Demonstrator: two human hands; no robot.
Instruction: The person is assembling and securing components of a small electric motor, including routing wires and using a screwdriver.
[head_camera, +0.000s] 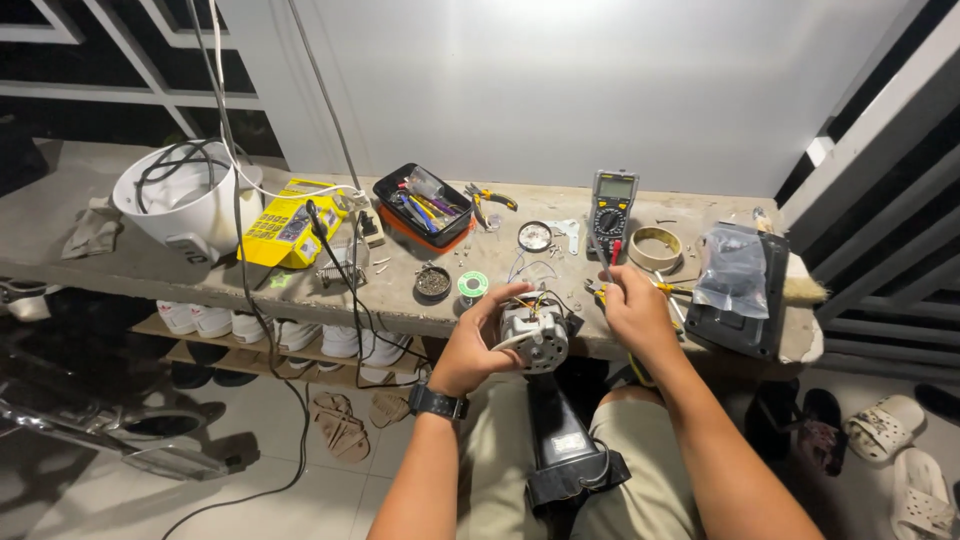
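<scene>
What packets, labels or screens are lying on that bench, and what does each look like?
Multimeter: back of bench, centre-right; dark body, yellow edges, small greyish screen on top.
Yellow package: left of centre, flat, rectangular, with dark printing.
Clear plastic bag: right, crumpled, on a dark case.

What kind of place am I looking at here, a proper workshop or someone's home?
Probably a makeshift repair bench at a home entrance: a multimeter, a tray of hand tools and solder on a concrete ledge, with shoes shelved underneath.
</scene>
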